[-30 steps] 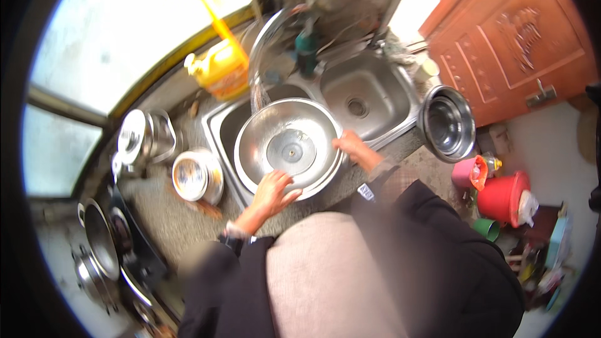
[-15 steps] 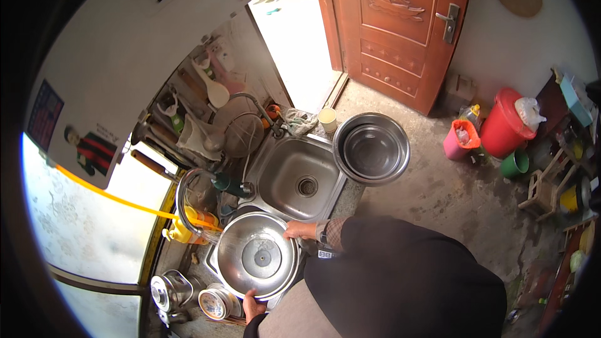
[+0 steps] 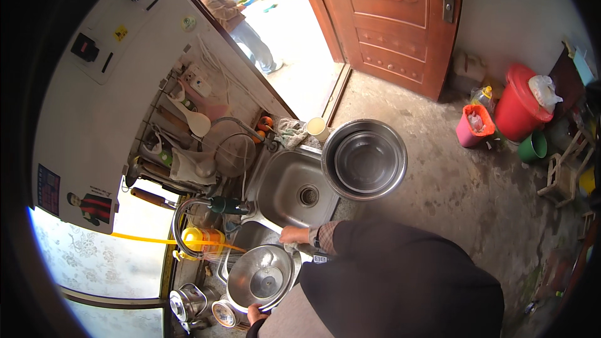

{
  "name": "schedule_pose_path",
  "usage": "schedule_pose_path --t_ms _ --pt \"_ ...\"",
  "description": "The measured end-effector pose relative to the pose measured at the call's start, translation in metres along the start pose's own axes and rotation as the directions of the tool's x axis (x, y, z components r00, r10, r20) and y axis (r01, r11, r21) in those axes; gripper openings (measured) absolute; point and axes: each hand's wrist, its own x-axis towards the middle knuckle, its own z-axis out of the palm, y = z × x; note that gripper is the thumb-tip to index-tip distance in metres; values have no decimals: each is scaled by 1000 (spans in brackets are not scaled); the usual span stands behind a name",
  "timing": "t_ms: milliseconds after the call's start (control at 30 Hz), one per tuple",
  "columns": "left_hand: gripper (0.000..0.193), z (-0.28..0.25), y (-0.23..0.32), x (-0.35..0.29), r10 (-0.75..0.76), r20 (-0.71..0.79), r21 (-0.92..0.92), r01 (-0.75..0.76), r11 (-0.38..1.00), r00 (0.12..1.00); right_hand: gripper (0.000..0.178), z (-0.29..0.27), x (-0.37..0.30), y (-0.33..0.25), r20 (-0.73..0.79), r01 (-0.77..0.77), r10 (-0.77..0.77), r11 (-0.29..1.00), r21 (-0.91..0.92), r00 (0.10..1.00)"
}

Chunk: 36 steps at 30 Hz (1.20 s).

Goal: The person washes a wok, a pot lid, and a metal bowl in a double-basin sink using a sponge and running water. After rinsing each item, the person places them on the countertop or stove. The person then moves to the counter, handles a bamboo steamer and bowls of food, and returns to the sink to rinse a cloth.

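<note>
Evidently, the step in hand is one of rinsing or filling: a wide metal basin (image 3: 268,261) sits, slightly tilted, over the left bowl of the double sink (image 3: 285,209), beneath a curved tap (image 3: 177,224) whose thin streaks of water appear to reach toward the basin's left rim. The left hand (image 3: 255,314) grips the basin's near rim, its fingers bent at the edge and partly hidden; its forearm is almost wholly covered by the body. The right hand (image 3: 295,236) lies at the basin's opposite, upper-right side, its back uppermost, the fingers drawn close together and pointing left and downward. Whether it grasps the rim, or something pale just below it, cannot be told. The right forearm, in a dark sleeve with a checked cuff (image 3: 326,238), extends leftward from the trunk, roughly level. In judgement, the next move calls for a secure hold on both sides of the rim, with the tilt kept under control, since any water inside would readily run to the lower edge.
</note>
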Motion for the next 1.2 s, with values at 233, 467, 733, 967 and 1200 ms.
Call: schedule_pose_path --t_ms 233,467,733,967,1200 --pt "21 -6 53 -11 -194 124 -231 219 948 973 24 -13 9 -5 114 -205 188 965 162 975" --pt "35 5 48 -11 -146 32 -121 149 981 989 9 -24 6 -19 13 -316 332 882 351 943" --pt "38 38 2 -9 104 -230 -11 -109 994 968 22 -36 6 -49 77 -514 544 724 460 835" --pt "34 42 26 -9 -323 185 -921 278 272 928 15 -42 23 -100 159 -496 538 569 656 828" --pt "13 58 38 -8 -482 309 -942 196 -271 820 9 -34 69 -155 166 -179 231 39 983 959"
